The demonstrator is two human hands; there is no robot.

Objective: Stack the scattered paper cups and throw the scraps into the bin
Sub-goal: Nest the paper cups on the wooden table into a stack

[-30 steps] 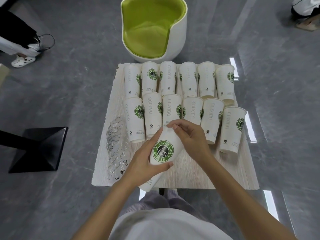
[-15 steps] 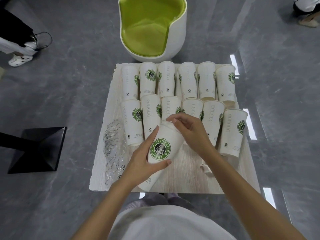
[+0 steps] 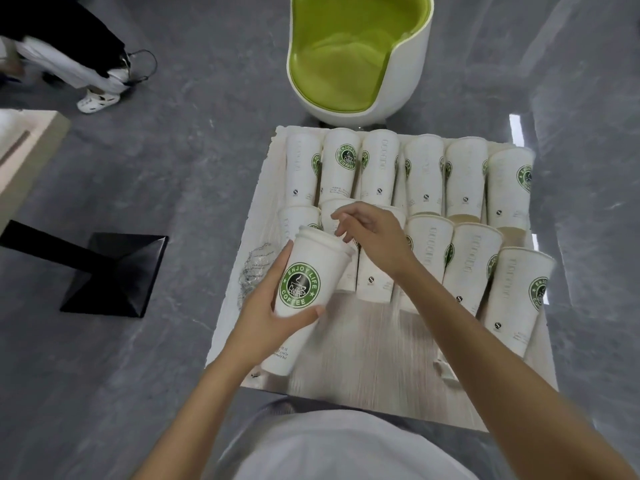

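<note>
Two rows of paper cups (image 3: 426, 174) are lying on their sides on the surface (image 3: 363, 358), beyond the nested stack (image 3: 311, 271); the left hand (image 3: 266, 317) is gripping that stack, tilted, around its logo; the right hand (image 3: 377, 240) is hovering just past the stack's rim, fingers loosely bent, holding nothing; a crumpled clear wrapper (image 3: 254, 271) is lying left of the stack.

Pale grey tee (image 3: 346, 455), grey trousers (image 3: 273, 408), arms bare.

A green-seated white chair (image 3: 346, 64) stands beyond the wooden table (image 3: 363, 358).
</note>
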